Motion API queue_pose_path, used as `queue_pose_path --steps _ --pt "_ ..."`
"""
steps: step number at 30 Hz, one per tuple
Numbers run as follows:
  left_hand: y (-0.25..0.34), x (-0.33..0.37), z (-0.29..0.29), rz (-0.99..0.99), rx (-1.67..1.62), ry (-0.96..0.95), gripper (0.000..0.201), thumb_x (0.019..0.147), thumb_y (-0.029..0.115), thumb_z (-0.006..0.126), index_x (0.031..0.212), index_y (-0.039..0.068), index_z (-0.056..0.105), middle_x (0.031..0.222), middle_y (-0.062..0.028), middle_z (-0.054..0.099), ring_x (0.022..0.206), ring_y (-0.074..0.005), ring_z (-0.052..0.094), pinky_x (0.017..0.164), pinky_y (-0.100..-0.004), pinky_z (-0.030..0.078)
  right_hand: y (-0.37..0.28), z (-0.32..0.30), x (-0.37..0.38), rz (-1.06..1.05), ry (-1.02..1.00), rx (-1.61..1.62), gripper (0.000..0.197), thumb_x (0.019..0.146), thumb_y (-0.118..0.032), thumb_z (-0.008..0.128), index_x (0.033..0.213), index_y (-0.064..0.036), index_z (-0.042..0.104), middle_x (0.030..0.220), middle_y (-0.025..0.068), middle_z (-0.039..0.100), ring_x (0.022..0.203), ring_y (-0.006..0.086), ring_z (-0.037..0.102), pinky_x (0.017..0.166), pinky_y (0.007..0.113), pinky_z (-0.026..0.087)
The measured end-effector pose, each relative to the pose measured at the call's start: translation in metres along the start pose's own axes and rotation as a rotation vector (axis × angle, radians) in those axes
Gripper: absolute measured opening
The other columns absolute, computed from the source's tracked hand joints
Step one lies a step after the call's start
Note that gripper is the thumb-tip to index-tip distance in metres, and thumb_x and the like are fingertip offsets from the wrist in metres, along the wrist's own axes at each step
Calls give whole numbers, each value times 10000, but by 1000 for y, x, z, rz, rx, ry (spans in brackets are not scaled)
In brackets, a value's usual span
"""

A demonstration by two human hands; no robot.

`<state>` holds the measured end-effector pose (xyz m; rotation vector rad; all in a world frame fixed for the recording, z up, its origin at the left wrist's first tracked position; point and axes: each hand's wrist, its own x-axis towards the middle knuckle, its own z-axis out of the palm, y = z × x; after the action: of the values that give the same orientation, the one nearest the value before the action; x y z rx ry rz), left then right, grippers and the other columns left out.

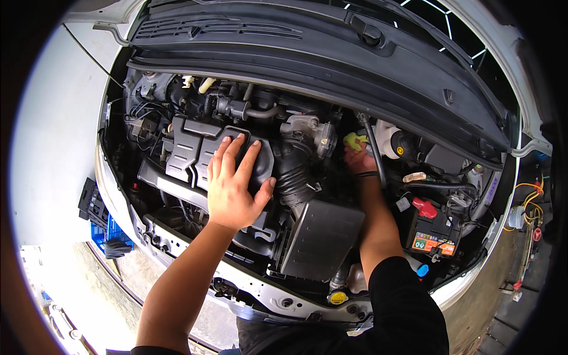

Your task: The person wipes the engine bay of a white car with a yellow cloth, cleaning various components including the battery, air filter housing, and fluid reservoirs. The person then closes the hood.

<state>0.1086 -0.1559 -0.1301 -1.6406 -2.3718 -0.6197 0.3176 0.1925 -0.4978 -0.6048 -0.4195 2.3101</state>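
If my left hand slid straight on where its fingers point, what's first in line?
The left hand would probably meet the grey hose just beyond the engine cover, though their relative heights are hard to judge.

Pale floor (144, 269), dark floor tiles (537, 279), reflected light strips (435, 7)

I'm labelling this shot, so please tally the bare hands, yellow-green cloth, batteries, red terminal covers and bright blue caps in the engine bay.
Hands: 2 (left hand, right hand)
Yellow-green cloth: 1
Battery: 1
Red terminal cover: 1
Bright blue cap: 1
Total: 6
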Motion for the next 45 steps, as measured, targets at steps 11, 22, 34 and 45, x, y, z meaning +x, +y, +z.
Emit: queue_pose_path --steps 11,22,34,45 --pt "-2 0 1 26 1 12 704 877 400 759 1485 83 600 1541 -206 501 1441 -467 432 1178 -567 345 -21 35 -20 -448 -63 314 404 1026 -296 652 1342 -43 641 1281 182 702 1167 339 685 1003 516 575" --pt "-2 -1 1 15 13 -13 700 889 409 741 1496 97 588 1554 -202 486 1451 -465 419 1186 -569 337 -41 28 0 -487 -72 327 442 1047 -318 638 1407 -64 610 1394 147 659 1299 338 611 1127 529 475" --pt "2 0 0 18 29 1 698 879 367 748 1492 77 581 1541 -204 495 1448 -459 423 1186 -570 340 28 29 -26 -28 52 123 433 1046 -273 629 1445 -120 558 1518 129 566 1446 338 498 1223 531 384" --pt "-2 -1 2 17 11 5 684 882 391 748 1468 67 607 1541 -206 499 1445 -463 426 1184 -564 345 39 -11 5 -879 354 -1385 391 966 -149 708 1309 24 636 1119 140 740 1008 255 720 891 427 569"
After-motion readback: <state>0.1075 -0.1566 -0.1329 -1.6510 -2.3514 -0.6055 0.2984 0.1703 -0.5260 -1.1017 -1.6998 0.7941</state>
